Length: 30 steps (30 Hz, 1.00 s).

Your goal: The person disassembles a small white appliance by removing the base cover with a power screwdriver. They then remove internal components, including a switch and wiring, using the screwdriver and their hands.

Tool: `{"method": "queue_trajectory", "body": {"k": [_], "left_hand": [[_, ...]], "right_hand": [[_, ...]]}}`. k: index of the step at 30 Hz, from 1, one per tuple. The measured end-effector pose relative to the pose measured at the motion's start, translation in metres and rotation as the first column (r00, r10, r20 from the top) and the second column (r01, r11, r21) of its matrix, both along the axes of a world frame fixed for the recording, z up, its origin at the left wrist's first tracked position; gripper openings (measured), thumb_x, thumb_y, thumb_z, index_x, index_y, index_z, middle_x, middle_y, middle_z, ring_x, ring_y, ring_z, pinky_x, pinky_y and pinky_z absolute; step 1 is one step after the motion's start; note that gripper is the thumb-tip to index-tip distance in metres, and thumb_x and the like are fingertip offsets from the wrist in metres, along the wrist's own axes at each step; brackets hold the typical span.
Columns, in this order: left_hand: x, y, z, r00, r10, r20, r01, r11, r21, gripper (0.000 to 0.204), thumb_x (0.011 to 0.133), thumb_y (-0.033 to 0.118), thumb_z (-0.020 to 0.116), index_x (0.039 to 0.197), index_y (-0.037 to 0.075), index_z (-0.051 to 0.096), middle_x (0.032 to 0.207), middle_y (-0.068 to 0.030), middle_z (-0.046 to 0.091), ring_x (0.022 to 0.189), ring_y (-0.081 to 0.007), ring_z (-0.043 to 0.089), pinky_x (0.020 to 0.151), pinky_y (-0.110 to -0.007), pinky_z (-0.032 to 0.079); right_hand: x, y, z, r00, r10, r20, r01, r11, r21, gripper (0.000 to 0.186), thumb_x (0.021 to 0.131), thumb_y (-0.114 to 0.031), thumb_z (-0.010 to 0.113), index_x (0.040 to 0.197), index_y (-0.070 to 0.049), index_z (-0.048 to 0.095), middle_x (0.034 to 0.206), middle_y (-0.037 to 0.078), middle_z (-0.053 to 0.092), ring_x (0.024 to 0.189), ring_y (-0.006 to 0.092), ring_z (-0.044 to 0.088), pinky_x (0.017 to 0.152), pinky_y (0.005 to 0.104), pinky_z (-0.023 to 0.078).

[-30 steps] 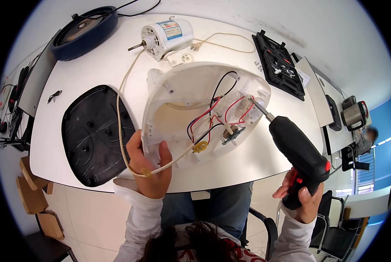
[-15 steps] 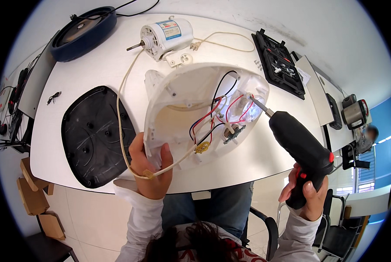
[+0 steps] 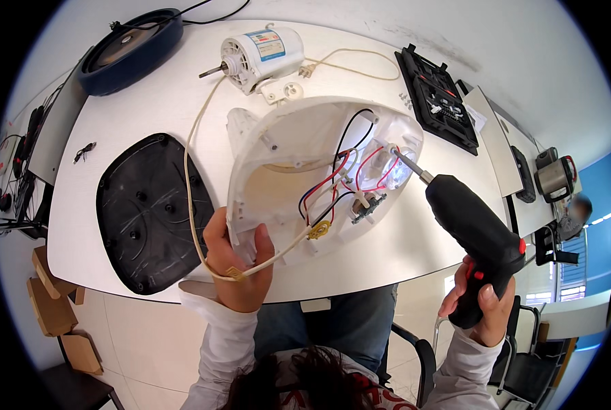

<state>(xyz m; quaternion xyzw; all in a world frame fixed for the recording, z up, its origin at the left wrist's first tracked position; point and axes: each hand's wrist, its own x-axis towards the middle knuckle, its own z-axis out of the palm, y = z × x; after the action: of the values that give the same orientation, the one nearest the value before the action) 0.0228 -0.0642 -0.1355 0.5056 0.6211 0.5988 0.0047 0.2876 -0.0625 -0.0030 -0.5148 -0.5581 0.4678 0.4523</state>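
Observation:
My left hand (image 3: 240, 273) grips the near left edge of a white plastic housing (image 3: 264, 191), with a cream cord looped across the fingers. Inside are red, black and blue wires, a small circuit board (image 3: 368, 208), a yellow round part (image 3: 319, 229) and a clear part at the right with a bluish glow (image 3: 395, 172). My right hand (image 3: 479, 301) holds the handle of a black electric screwdriver with red buttons (image 3: 469, 229). Its bit reaches a post near the clear part. A black cover (image 3: 148, 212) lies left of the housing.
A white motor (image 3: 261, 58) with its cord stands at the back of the table (image 3: 360, 270). A dark blue round item (image 3: 129, 51) is at back left, a black tool case (image 3: 435, 99) at back right. Boxes (image 3: 49, 304) lie left on the floor; a person (image 3: 575, 215) sits far right.
My right hand and the screwdriver have shifted slightly right. The housing and my left hand have moved slightly right too. The clear part shows a brighter bluish glow than in the earliest frame.

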Motion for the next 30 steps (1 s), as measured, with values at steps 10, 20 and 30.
{"method": "queue_trajectory", "body": {"k": [10, 20, 30], "left_hand": [[0.000, 0.001, 0.001, 1.000, 0.008, -0.025, -0.007, 1.000, 0.009, 0.042, 0.080, 0.007, 0.067, 0.114, -0.005, 0.045, 0.103, -0.0175, 0.053, 0.091, -0.0290, 0.054, 0.082, -0.038, 0.042], [-0.004, 0.000, 0.007, 0.988, -0.046, -0.149, 0.044, 0.999, -0.019, 0.048, 0.085, -0.001, 0.064, 0.122, -0.006, 0.035, 0.103, -0.0181, 0.056, 0.088, -0.0228, 0.062, 0.080, -0.030, 0.048], [-0.002, 0.000, 0.004, 0.995, -0.018, -0.100, 0.014, 0.999, -0.035, 0.047, 0.087, 0.004, 0.063, 0.122, -0.007, 0.036, 0.108, -0.0186, 0.054, 0.095, -0.0240, 0.059, 0.084, -0.031, 0.046]], "right_hand": [[0.001, -0.001, 0.000, 1.000, 0.004, -0.011, -0.004, 1.000, 0.012, 0.074, 0.078, -0.041, 0.067, 0.115, 0.017, 0.039, 0.069, 0.017, 0.053, 0.048, 0.0255, 0.062, 0.043, 0.0267, 0.050], [0.003, -0.002, 0.005, 0.999, 0.028, -0.045, -0.029, 0.999, -0.018, 0.073, 0.076, -0.041, 0.074, 0.115, 0.014, 0.046, 0.071, 0.017, 0.059, 0.056, 0.0253, 0.065, 0.051, 0.0291, 0.053], [0.010, -0.014, 0.001, 0.999, -0.017, -0.046, 0.020, 0.998, 0.066, 0.084, 0.078, -0.044, 0.069, 0.125, 0.017, 0.036, 0.081, 0.021, 0.057, 0.052, 0.0249, 0.063, 0.046, 0.0270, 0.050]]}}
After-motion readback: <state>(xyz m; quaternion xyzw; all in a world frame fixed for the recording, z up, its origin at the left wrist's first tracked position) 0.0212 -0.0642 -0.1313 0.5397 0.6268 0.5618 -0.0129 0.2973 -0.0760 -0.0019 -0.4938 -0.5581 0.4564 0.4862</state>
